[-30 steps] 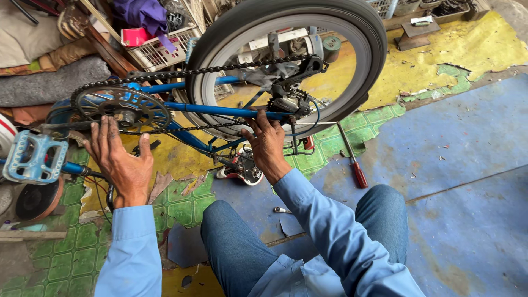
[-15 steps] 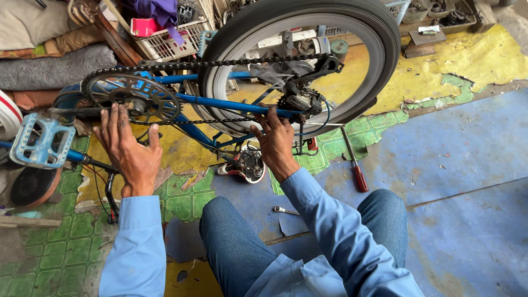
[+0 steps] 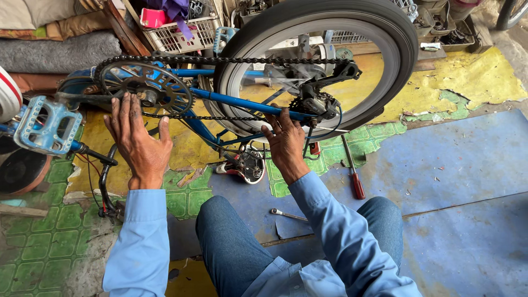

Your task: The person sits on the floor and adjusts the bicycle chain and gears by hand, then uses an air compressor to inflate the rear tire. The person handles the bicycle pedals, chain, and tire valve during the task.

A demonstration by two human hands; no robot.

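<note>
Chain [image 3: 231,117] running close by spread left hand [image 3: 137,140] fingers; right hand [image 3: 285,144] fingers gripping blue frame [image 3: 247,104], maybe getting pinched.

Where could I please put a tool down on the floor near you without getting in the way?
The blue floor to the right of the red-handled screwdriver is bare up to the peeling yellow patch. It is crowded under the bicycle chain, where the left hand, right hand and a small wrench by the knee sit close together.
</note>
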